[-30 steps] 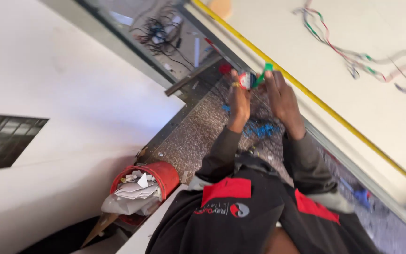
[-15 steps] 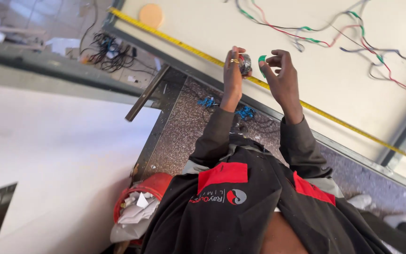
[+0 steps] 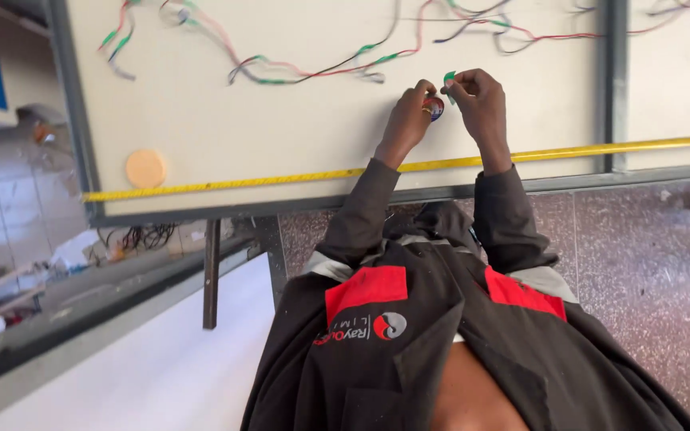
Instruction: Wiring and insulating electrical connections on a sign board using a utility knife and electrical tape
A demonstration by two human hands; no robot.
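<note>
My left hand (image 3: 406,120) is raised against a cream work board (image 3: 281,136) and pinches a small dark roll of tape (image 3: 434,108) with red and blue on it. Right beside it, my right hand (image 3: 482,100) pinches a short green strip (image 3: 450,77) that reaches toward the roll. The two hands almost touch. Just above them a bundle of red, green and black wires (image 3: 321,68) runs across the board. My dark jacket sleeves with red shoulder patches fill the lower middle of the view.
A yellow tape measure (image 3: 281,179) lies along the board's near edge, inside a grey metal frame (image 3: 615,88). A round tan disc (image 3: 146,168) sits on the board at the left. Speckled floor (image 3: 648,263) lies on the right, a white panel (image 3: 161,375) and loose cables (image 3: 133,238) on the left.
The view has swung round so that the board now lies level across the top. My hands, still holding the roll and green strip, have moved from the yellow edge onto the board below the wires.
</note>
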